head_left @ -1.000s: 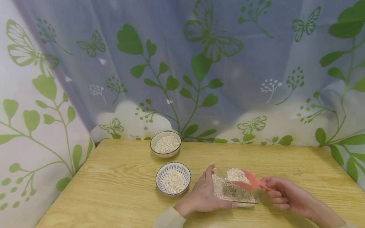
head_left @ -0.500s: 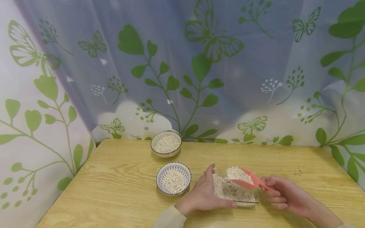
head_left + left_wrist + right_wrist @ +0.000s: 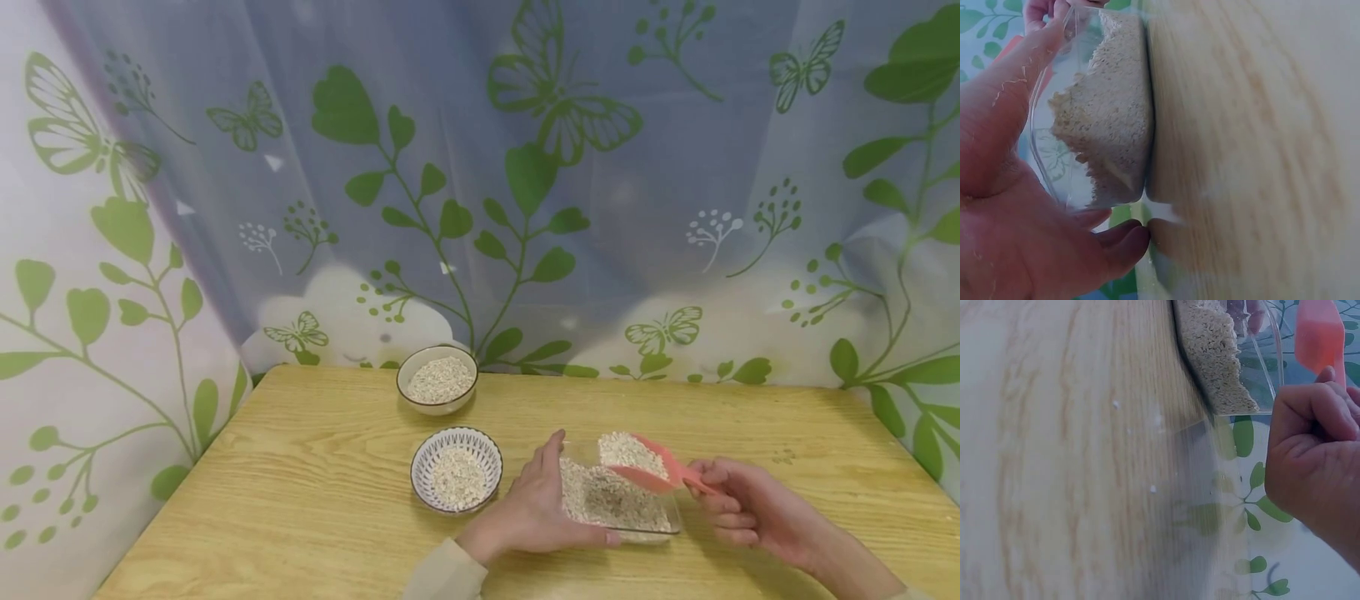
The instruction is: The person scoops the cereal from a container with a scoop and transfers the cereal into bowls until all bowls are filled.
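Both hands are bare, with no gloves, rings or watch showing. The left hand [image 3: 534,515] ends in a pale beige sleeve [image 3: 444,575], whose soft cuff shows at about 6 o'clock in the head view. The right hand [image 3: 750,510] runs into a bare forearm toward 4 o'clock, and a sliver of light fabric shows at the frame's corner. Nails are short and unpainted. In the left wrist view the left hand's palm carries fine creases and a few dry whitish flecks.
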Motion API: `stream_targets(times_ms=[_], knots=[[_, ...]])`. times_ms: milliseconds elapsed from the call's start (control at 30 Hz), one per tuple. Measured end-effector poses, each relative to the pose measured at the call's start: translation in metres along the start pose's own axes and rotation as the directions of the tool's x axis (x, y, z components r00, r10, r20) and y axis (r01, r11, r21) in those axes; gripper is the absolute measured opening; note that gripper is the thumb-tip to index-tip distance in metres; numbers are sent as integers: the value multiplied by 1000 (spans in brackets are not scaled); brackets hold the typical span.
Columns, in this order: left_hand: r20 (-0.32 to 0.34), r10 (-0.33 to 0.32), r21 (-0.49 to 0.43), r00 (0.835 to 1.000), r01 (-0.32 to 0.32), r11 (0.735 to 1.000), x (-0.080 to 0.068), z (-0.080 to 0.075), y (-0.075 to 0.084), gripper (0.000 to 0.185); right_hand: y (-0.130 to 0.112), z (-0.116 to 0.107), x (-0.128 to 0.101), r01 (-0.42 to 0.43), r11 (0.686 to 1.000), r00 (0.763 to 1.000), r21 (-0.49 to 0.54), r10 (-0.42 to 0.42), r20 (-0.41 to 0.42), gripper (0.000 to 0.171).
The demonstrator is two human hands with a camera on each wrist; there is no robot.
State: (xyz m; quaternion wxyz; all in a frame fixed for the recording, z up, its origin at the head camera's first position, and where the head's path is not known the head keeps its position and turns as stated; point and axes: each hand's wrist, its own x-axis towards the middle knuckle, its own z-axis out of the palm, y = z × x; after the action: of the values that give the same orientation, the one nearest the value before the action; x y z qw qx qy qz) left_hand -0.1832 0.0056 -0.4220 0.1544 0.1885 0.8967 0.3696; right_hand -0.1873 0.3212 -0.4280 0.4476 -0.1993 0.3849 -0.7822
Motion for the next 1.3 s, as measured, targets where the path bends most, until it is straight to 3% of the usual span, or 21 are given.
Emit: stream_targets(times_ms=[300,667,900,1100,1300], knots=[[5,33,5,999,-33,999,-3,-10,1,126,-4,3,-1,-12,999,998,-34,10,-54,46],[-82,116,-60,990,-121,991,-8,-34,4,104,-8,6,-1,18,1000,1000,-2,-18,-24,48],[-176,218,157,960,-191,969,-16,-53,-4,91,-9,8,-1,24,1000,999,-9,-24,-31,50],[-198,299,363,934,-214,907,-23,-67,-19,92,-9,8,-1,25,999,998,-32,-27,-48,49],[-199,349,474,916,-222,852,-30,-76,-39,93,-11,9,-2,19,998,996,-53,-24,-83,44]])
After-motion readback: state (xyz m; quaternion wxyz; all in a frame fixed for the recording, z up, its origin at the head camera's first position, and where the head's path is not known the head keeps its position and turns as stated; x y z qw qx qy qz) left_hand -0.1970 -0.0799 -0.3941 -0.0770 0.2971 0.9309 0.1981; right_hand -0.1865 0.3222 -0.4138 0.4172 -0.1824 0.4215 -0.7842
